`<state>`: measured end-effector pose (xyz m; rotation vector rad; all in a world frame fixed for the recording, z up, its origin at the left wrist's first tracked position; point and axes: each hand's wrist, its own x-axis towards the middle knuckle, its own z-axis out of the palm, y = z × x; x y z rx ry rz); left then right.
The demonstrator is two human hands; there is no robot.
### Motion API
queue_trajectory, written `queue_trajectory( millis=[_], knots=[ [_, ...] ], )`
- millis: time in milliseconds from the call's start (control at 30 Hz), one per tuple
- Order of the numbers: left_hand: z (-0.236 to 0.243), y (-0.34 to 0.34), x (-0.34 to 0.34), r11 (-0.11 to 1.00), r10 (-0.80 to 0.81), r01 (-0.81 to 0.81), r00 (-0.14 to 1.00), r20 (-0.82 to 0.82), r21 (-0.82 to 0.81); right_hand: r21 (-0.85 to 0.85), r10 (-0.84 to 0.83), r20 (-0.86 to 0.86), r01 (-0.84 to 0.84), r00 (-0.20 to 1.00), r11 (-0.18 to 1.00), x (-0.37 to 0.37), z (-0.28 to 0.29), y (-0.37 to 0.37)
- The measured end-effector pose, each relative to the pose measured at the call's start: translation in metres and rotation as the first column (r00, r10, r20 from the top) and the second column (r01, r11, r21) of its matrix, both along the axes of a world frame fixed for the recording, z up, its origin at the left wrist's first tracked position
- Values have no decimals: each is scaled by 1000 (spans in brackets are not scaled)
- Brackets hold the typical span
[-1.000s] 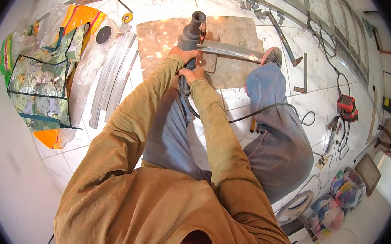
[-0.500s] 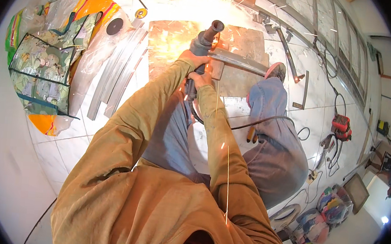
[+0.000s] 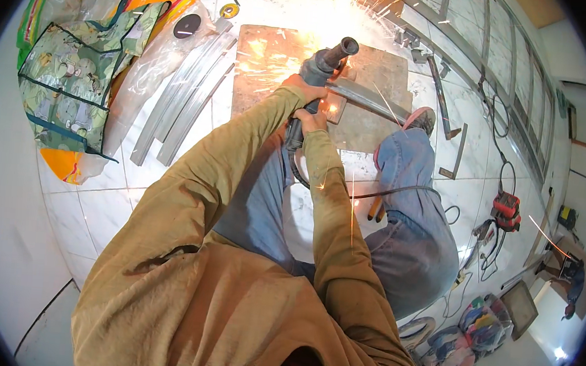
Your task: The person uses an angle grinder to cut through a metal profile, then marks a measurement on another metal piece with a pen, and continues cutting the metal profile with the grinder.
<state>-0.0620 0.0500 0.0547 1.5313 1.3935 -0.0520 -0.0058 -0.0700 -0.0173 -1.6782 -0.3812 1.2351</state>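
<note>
A dark angle grinder [image 3: 321, 67] is held in both my hands. My left hand [image 3: 306, 88] wraps around its upper body, and my right hand [image 3: 311, 120] is closed around the lower part nearer me. Bright sparks and glare pour out beyond the tool and hide its disc. Just to its right lies a grey metal bar [image 3: 368, 99], its far right end by my shoe [image 3: 420, 118]. Under them is a worn brown board [image 3: 378, 66]. The exact spot where the disc meets metal cannot be seen.
Long metal profiles [image 3: 188, 92] lie on the tiles to the left, beside a patterned bag [image 3: 73, 86] and a black disc [image 3: 187, 27]. A hammer [image 3: 443, 98] and metal frame [image 3: 513, 97] are at right. The black cable [image 3: 396, 188] crosses my leg; a red device [image 3: 506, 208] sits farther right.
The whole view has shifted slightly, so the floor things appear farther right. Both hands keep their grip on the grinder, and sparks still fly in a changed spread.
</note>
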Motion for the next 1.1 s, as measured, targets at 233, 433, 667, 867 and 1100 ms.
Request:
queue_trajectory(
  millis=[233, 433, 667, 867, 1100],
  knots=[
    [-1, 1, -5, 1000, -18, 19, 999, 33, -25, 104, -87, -25, 89, 996, 991, -11, 40, -1],
    [5, -6, 9, 1000, -7, 7, 1000, 6, -23, -49, -14, -68, 11, 998, 999, 7, 40, -8],
    [-18, 2, -7, 999, 31, -31, 999, 20, 22, 93, -12, -61, 18, 998, 996, -8, 36, -2],
    [0, -7, -3, 1000, 28, -28, 1000, -12, -11, 132, -38, 8, 37, 999, 991, -9, 42, -6],
    [5, -7, -5, 1000, 12, -12, 1000, -15, -8, -41, 10, -57, -12, 998, 999, -6, 40, -8]
  ],
)
